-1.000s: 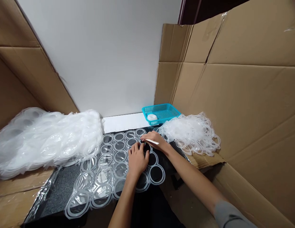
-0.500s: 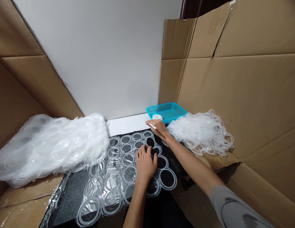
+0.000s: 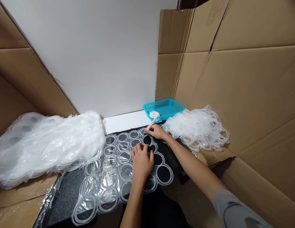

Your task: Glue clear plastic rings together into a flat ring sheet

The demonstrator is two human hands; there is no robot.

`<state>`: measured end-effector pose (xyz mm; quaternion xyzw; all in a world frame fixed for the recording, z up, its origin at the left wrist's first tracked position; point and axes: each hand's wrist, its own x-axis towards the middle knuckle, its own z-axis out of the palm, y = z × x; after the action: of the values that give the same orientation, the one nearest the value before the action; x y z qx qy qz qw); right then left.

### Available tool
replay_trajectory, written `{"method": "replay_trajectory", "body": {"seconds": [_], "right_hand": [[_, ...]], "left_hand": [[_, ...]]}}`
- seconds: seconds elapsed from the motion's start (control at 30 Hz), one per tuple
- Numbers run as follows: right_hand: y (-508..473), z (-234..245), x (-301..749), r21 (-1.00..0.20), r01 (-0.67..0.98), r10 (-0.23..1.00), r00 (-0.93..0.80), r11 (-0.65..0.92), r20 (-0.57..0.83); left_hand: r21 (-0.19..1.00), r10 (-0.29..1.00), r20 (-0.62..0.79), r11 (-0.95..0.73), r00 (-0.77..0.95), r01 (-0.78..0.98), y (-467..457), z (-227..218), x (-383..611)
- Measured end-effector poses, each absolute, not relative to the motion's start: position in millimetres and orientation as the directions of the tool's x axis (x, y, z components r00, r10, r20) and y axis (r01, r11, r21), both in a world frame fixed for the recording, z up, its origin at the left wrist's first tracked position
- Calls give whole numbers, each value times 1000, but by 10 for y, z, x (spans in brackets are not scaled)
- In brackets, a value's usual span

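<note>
A clear plastic sheet of rings (image 3: pixel 110 179) lies on a dark table surface, its rings in rows with frosted rims. Along the right side several rings have plain black centres. My left hand (image 3: pixel 142 160) rests on the sheet with fingers spread, bent at the tips, holding nothing. My right hand (image 3: pixel 157 131) is closed around a slim white pen-like tool (image 3: pixel 152 123), close to the top right ring. The tool slants up toward a blue basket (image 3: pixel 179 110); its lower tip is hidden by the fingers. A white round item (image 3: pixel 154 114) sits in the basket.
A thick stack of similar ring sheets (image 3: pixel 49 147) stands at left on cardboard. A tangled heap of clear ring strips (image 3: pixel 197 128) lies at right. Cardboard walls (image 3: pixel 247 95) and a pale wall (image 3: pixel 102 57) enclose the table; a white strip (image 3: pixel 126 122) runs along the back.
My right hand has moved down from beside the basket to the sheet's top right corner, and the tool now points upward. My left hand stays on the sheet. The view has shifted slightly.
</note>
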<state>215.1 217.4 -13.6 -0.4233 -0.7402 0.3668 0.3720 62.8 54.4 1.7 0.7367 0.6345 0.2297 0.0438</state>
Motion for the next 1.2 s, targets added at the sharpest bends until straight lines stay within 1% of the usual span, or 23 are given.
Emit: {"method": "replay_trajectory", "body": {"seconds": [0.3, 0.4, 0.5, 0.57, 0.67, 0.73, 0.83, 1.03, 1.2], "right_hand": [[2130, -126, 2139, -817, 387, 886, -358, 427, 294], [2106, -112, 2140, -765, 420, 861, -374, 488, 344], [2076, -91, 2124, -689, 433, 803, -446, 581, 396], [2059, -85, 2106, -672, 420, 777, -483, 610, 404], [2050, -99, 2090, -722, 406, 818, -413, 559, 401], [2056, -114, 2094, -781, 389, 863, -344, 489, 369], [2070, -127, 2109, -831, 369, 899, -307, 416, 314], [2069, -119, 2128, -870, 330, 917, -285, 366, 278], [2065, -121, 2129, -828, 380, 899, -320, 412, 301]], "left_hand": [[341, 954, 285, -195, 97, 919, 547, 21, 621], [334, 959, 266, -187, 98, 924, 550, 40, 634], [322, 969, 232, -164, 90, 932, 554, 68, 655], [316, 972, 218, -153, 85, 936, 552, 80, 664], [314, 973, 215, -151, 85, 937, 544, 82, 664], [316, 972, 217, -156, 89, 936, 538, 76, 659], [318, 970, 222, -165, 96, 933, 533, 64, 651], [336, 968, 234, -170, 92, 926, 539, 43, 642], [335, 966, 239, -177, 99, 925, 537, 46, 641]]}}
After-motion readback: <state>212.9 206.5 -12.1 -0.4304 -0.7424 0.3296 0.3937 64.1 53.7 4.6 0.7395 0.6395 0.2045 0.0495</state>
